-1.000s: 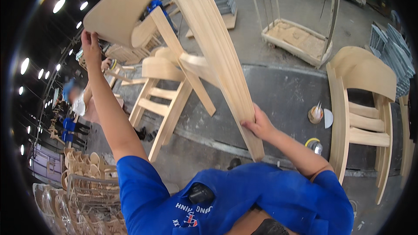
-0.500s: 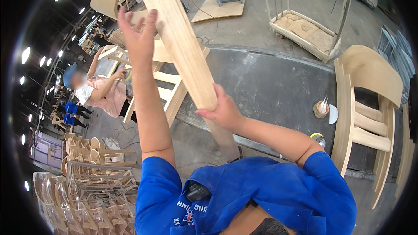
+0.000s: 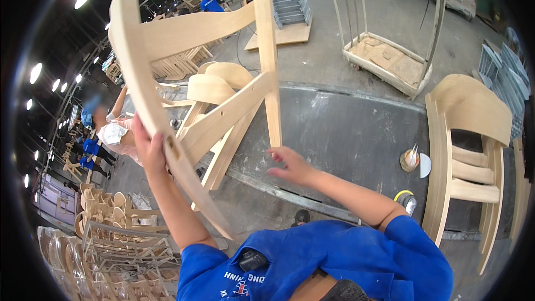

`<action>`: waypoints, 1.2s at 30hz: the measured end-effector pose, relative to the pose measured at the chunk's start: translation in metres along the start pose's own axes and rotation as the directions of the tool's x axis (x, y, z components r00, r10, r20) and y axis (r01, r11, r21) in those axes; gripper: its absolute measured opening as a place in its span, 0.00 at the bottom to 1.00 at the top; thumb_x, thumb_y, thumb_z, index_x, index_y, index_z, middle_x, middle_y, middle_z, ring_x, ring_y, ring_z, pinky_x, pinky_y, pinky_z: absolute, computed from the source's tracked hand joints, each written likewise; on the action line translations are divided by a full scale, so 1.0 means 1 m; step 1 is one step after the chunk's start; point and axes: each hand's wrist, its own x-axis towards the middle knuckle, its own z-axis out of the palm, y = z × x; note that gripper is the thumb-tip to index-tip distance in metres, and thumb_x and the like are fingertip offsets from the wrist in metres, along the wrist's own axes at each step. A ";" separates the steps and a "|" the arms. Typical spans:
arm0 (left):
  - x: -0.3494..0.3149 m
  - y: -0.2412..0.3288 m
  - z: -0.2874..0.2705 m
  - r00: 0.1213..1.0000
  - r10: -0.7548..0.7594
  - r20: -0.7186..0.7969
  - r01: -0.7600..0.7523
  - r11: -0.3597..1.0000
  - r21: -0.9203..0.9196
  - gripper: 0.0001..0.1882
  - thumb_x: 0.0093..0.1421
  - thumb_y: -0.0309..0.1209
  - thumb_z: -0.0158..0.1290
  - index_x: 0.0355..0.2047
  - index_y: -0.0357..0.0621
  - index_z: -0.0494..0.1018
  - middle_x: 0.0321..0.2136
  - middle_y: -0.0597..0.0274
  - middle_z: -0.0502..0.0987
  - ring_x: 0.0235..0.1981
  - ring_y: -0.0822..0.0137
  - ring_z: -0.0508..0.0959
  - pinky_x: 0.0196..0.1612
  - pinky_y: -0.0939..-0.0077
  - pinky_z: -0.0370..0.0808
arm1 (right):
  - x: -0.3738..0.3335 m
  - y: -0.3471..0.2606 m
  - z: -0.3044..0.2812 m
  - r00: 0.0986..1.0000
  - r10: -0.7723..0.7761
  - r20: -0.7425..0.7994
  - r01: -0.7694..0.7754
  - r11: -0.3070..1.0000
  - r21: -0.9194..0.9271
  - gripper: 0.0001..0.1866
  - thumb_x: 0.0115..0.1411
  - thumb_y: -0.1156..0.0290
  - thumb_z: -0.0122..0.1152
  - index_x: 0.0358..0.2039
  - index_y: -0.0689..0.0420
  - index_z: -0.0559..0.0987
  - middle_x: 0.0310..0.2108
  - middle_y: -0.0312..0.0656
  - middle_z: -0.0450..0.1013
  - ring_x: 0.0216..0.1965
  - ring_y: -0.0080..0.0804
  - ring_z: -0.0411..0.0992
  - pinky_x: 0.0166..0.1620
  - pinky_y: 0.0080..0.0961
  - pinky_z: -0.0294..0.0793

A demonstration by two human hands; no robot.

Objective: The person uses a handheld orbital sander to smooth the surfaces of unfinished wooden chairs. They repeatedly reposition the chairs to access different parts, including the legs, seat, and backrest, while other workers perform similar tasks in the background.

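A pale wooden chair frame [image 3: 195, 32], with two long uprights joined by a curved rail and a straight rail, is raised and tilted in front of me. My left hand [image 3: 150, 153] is closed round the long near-left upright. At the frame's right side, my right hand [image 3: 291, 167] is held just below the tip of the shorter upright. Its fingers are apart and slightly curled, and nothing is in them. Behind the raised frame, more chair parts with curved backrests [image 3: 214, 86] lie at the left end of the dark worktable [image 3: 334, 134].
An assembled chair back [image 3: 471, 106] stands at the table's right end. Beside it are a small pot with sticks [image 3: 409, 160], a white half-disc [image 3: 425, 165] and a yellow-rimmed sander [image 3: 407, 200]. A co-worker [image 3: 114, 134] stands at the left; a wheeled cart [image 3: 384, 64] is beyond the table.
The chair frame has turned so its open side shows. My left hand has gone from spread fingers to a grip on it, while my right hand has let go of its end.
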 end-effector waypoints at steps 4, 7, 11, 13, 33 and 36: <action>-0.040 0.003 -0.052 1.000 -0.019 0.025 0.020 0.999 -0.040 0.38 0.54 0.45 0.57 0.58 0.34 0.58 0.43 0.55 0.72 0.40 0.65 0.74 0.45 0.72 0.70 | 0.019 0.033 -0.048 0.975 0.098 -0.198 -0.115 0.991 -0.074 0.26 0.54 0.60 0.67 0.51 0.56 0.72 0.40 0.44 0.71 0.38 0.34 0.71 0.44 0.31 0.72; -0.070 0.000 -0.076 0.981 -0.048 -0.188 0.077 0.985 0.151 0.31 0.57 0.43 0.56 0.54 0.35 0.62 0.41 0.55 0.73 0.38 0.66 0.74 0.43 0.72 0.71 | 0.043 0.051 -0.077 0.944 0.132 -0.302 -0.150 0.988 -0.035 0.26 0.54 0.62 0.68 0.51 0.55 0.72 0.40 0.39 0.70 0.39 0.29 0.70 0.43 0.28 0.72; -0.111 -0.017 -0.108 0.898 -0.073 -0.434 0.240 0.908 0.344 0.26 0.64 0.47 0.50 0.48 0.34 0.68 0.38 0.55 0.75 0.38 0.65 0.74 0.44 0.70 0.70 | 0.084 0.070 -0.101 0.879 0.106 -0.465 -0.095 0.994 0.047 0.28 0.55 0.64 0.68 0.54 0.53 0.70 0.45 0.36 0.69 0.47 0.27 0.67 0.45 0.27 0.71; -0.130 -0.030 -0.119 0.856 0.016 -0.517 0.219 0.894 0.391 0.31 0.62 0.53 0.51 0.45 0.32 0.70 0.38 0.54 0.76 0.40 0.63 0.75 0.47 0.67 0.70 | 0.107 0.073 -0.107 0.856 0.014 -0.516 0.052 0.992 0.112 0.31 0.56 0.64 0.67 0.58 0.55 0.67 0.49 0.38 0.67 0.51 0.29 0.65 0.49 0.29 0.70; -0.105 -0.100 -0.060 0.839 -0.203 -0.505 0.035 0.946 -0.322 0.50 0.51 0.71 0.47 0.52 0.31 0.64 0.35 0.51 0.75 0.36 0.56 0.78 0.41 0.63 0.77 | 0.023 -0.109 -0.196 0.772 -0.266 -0.577 0.376 0.923 0.077 0.41 0.54 0.43 0.60 0.53 0.67 0.66 0.40 0.48 0.70 0.42 0.39 0.69 0.48 0.33 0.68; -0.087 -0.144 -0.013 0.873 -0.243 -0.422 -0.011 0.857 -0.515 0.51 0.52 0.71 0.47 0.50 0.27 0.64 0.35 0.49 0.75 0.34 0.60 0.78 0.38 0.67 0.77 | -0.012 -0.158 -0.214 0.716 -0.358 -0.599 0.320 0.931 -0.174 0.47 0.52 0.37 0.60 0.54 0.70 0.64 0.43 0.52 0.70 0.45 0.40 0.69 0.51 0.34 0.67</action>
